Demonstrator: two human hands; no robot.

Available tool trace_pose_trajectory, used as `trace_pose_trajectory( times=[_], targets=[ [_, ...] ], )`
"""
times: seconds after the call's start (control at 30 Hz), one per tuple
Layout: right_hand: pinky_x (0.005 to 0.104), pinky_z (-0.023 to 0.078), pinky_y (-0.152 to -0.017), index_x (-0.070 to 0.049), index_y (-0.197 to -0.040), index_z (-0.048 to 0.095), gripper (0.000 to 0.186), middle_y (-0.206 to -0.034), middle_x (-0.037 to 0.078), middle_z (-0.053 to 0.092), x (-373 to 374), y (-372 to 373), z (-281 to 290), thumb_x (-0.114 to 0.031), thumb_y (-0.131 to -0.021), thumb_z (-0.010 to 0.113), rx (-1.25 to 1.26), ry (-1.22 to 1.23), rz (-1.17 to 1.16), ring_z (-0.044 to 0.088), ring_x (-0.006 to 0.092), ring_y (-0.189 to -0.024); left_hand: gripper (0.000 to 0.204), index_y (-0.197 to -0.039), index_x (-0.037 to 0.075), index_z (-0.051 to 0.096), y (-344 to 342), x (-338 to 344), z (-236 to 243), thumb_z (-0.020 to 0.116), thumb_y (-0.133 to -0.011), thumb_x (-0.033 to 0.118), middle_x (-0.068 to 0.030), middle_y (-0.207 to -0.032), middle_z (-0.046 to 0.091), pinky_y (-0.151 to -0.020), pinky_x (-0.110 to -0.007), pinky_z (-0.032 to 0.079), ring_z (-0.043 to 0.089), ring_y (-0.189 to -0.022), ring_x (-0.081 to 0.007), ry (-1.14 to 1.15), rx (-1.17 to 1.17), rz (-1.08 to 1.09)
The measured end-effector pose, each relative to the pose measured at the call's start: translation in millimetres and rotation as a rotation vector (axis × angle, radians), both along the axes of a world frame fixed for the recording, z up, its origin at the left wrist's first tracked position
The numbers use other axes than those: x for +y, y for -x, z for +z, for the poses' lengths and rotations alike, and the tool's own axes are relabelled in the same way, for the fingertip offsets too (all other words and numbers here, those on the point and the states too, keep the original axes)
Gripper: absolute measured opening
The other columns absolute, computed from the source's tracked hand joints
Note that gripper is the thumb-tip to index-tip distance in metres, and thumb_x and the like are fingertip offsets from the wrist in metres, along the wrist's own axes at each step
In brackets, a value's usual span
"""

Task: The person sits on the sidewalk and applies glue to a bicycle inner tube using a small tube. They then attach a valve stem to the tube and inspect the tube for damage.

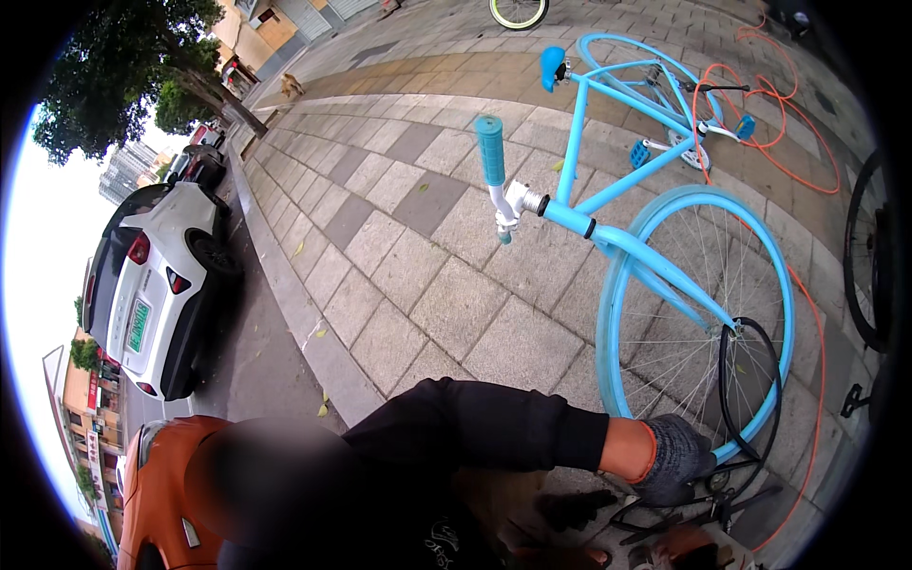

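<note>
A black-sleeved arm reaches in from the lower edge, which I take for my left arm. My left hand, in a dark grey knit glove, is curled at the lower rim of the front wheel. Its fingertips are hidden, but the hand closes over the blue tyre there. The wheel belongs to a light blue bicycle with a teal handlebar grip and a blue saddle. A thin black tube loops from the hub down past the rim beside my glove. My right hand does not show.
Dark tools or parts and a glove-like black shape lie by the wheel. An orange hose snakes over the paving. Another wheel stands at the right rim. A white car and an orange car are on the left.
</note>
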State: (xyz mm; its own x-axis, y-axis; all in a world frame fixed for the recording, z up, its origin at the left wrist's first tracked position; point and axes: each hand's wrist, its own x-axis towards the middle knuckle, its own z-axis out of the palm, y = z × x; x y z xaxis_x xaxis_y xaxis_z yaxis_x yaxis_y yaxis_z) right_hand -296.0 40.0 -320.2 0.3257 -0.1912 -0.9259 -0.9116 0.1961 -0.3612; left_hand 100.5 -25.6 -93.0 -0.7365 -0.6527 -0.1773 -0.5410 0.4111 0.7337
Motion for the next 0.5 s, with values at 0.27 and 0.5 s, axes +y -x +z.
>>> trace_pose_trajectory(
  times=[0.27,0.5],
  targets=[
    [0.0316,0.051,-0.061,-0.006,-0.081,0.053,0.009,-0.071,0.009,0.064,-166.5,-128.2,173.0,-0.012,-0.081,0.06,-0.789,0.645,-0.695,0.063,0.0182,-0.06,0.043,-0.104,0.001,0.074,16.4,-7.4,-15.1,0.071,-0.084,0.038,-0.024,-0.099,0.073,-0.081,-0.055,0.057,0.072,-0.091,-0.0443,0.112,-0.045,0.13],
    [0.0287,0.05,-0.067,-0.007,-0.083,0.053,0.008,-0.087,0.009,0.066,-187.0,-185.5,220.4,-0.01,-0.091,0.056,-1.097,0.728,-0.787,0.063,0.0161,-0.07,0.036,-0.098,0.002,0.075,-12.0,-11.5,-14.4,0.066,-0.086,0.035,-0.0232,-0.097,0.073,-0.087,-0.053,0.056,0.072,-0.095,-0.0428,-0.002,-0.116,0.166]
  ],
)
